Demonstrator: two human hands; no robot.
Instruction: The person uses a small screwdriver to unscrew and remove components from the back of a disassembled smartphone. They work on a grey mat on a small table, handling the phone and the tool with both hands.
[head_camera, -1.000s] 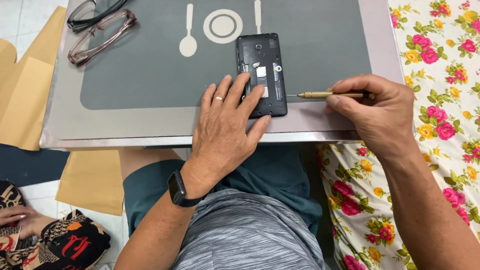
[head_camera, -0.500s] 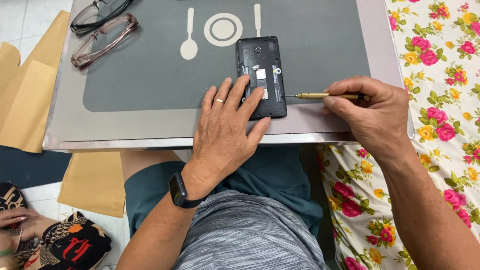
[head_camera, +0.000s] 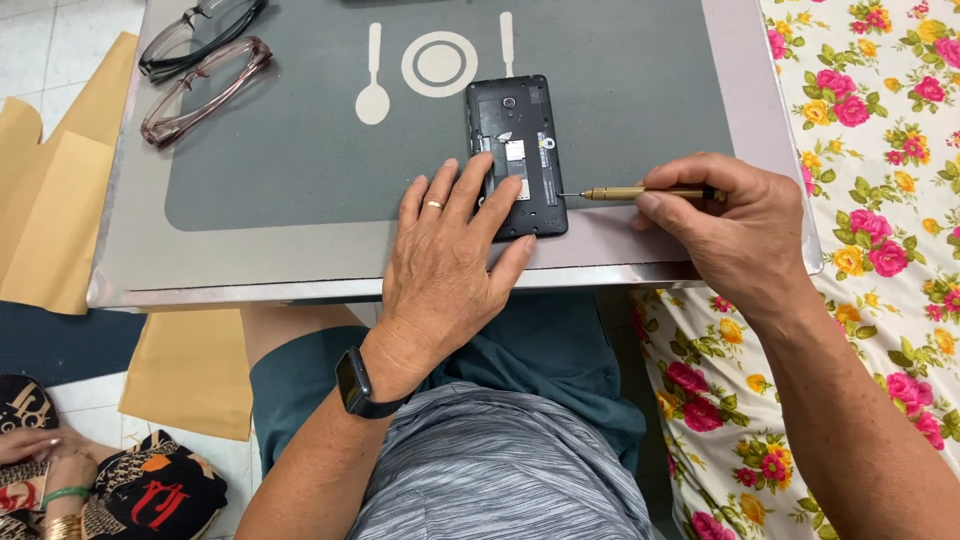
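Two hands are on this job. Your phone (head_camera: 516, 150) lies face down, back cover off, on the grey mat (head_camera: 280, 170) near the front edge of the tray (head_camera: 130, 270). Your left hand (head_camera: 450, 265) rests flat over its lower left corner, fingers spread and pressing it down, ring on one finger. Your right hand (head_camera: 735, 225) pinches the brass screwdriver (head_camera: 640, 193) between thumb and fingertips, shaft level, with the thin tip touching the phone's right edge, low on that side.

By the look of it you are working at a screw or seam along that edge. The next move calls for a steady hold with the left and a small, controlled twist or pry with the right, the tip kept seated so it does not skid across the board.

White symbols are printed on the mat above the phone: a spoon (head_camera: 373, 90), a round plate (head_camera: 439, 64) and a knife (head_camera: 506, 45). Small white rectangular labels sit inside the phone. Two pairs of glasses (head_camera: 205, 85) lie at the mat's far left corner. Tan card sheets (head_camera: 50, 200) lie left of the tray, floral cloth (head_camera: 880, 150) to the right.
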